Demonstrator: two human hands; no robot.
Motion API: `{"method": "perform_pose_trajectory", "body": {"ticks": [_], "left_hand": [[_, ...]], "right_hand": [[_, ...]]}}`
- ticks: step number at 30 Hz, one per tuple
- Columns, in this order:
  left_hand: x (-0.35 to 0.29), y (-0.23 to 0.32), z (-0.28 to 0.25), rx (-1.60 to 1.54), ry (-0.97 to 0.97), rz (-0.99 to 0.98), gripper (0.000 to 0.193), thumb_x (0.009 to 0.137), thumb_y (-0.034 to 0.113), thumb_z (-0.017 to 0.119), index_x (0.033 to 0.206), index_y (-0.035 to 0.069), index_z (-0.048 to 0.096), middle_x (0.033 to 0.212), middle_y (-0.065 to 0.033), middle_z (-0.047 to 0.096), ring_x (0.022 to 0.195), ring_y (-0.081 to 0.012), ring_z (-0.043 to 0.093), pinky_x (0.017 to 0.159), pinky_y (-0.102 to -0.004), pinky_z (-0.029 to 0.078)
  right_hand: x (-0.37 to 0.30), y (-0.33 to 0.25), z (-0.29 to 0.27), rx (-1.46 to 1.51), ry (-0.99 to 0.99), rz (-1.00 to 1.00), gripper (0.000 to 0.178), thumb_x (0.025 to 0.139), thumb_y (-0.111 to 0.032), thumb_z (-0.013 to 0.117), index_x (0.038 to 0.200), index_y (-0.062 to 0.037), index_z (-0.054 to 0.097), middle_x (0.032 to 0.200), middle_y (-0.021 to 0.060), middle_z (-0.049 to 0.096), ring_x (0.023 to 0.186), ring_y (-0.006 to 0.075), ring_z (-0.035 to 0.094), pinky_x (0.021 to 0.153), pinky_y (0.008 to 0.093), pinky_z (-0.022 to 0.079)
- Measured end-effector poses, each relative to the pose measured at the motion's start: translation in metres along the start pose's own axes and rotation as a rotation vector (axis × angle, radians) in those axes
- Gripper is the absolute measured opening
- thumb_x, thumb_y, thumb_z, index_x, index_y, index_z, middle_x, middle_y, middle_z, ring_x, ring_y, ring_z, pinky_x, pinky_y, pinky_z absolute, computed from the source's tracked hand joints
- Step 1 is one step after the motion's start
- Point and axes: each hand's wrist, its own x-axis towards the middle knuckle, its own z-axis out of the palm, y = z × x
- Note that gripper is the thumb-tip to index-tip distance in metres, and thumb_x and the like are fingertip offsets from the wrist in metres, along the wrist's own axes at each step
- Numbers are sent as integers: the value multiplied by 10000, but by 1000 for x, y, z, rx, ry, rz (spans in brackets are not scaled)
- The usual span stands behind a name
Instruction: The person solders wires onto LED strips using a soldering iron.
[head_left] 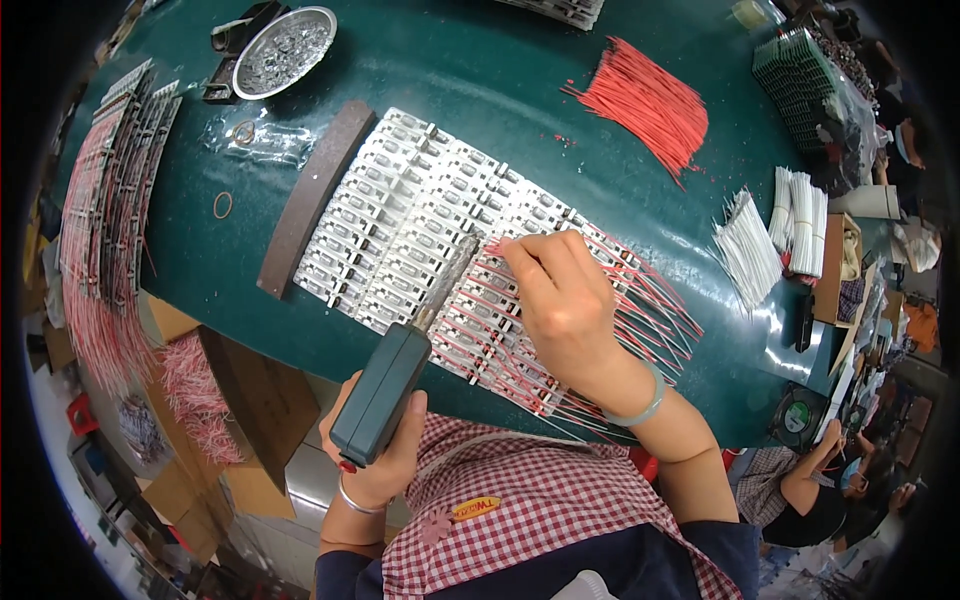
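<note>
My left hand (385, 455) is wrapped round the handle of a dark green soldering gun (382, 390). Its long silvery tip (458, 275) reaches up over rows of small white plastic parts with metal contacts (400, 225). My right hand (565, 300) is closed in a pinch over these rows, near the tip. Short red wire ends (495, 247) show at its fingertips. Red and white wires (650, 300) run from the right-hand rows under my right hand and fan out over the green table. My right fingers partly hide the parts beneath them.
A brown bar (318, 200) lies along the rows' left side. Loose red wires (645, 105) and bundled white wires (750, 250) lie to the right. A metal bowl (285, 52) stands far left. Wired strips (110, 200) hang over the left edge, above cartons (250, 400). Another person's arm (810, 470) shows at right.
</note>
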Motion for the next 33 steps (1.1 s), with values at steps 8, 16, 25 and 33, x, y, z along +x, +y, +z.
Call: {"method": "perform_pose_trajectory", "body": {"ticks": [8,16,25,33], "left_hand": [[9,5,6,-41,-48,-40,211,775,-44,748,973,-69,681,890,-138,677,709,-204,661,633,-279,507],[16,9,8,11,-68,1,180,781,-38,746,944,-62,673,873,-126,669,690,-198,651,617,-274,497],[1,2,4,-56,6,-95,217,778,-22,755,976,-59,675,883,-124,669,705,-197,650,641,-272,512],[11,7,3,-16,-6,-25,248,776,-26,753,1011,-62,681,914,-136,685,735,-194,665,658,-276,523]], "right_hand": [[2,3,4,-20,-21,-24,367,676,7,639,1029,106,665,935,133,611,850,261,587,668,334,516],[5,2,3,-31,-42,-14,351,694,-4,644,1023,115,666,919,128,601,846,256,578,670,335,513],[6,1,1,-27,-58,-7,330,704,-3,649,1011,116,669,896,122,585,835,251,565,666,331,506],[6,2,-1,-12,-60,12,356,683,3,647,1023,108,662,905,126,589,849,257,573,672,334,508]]}}
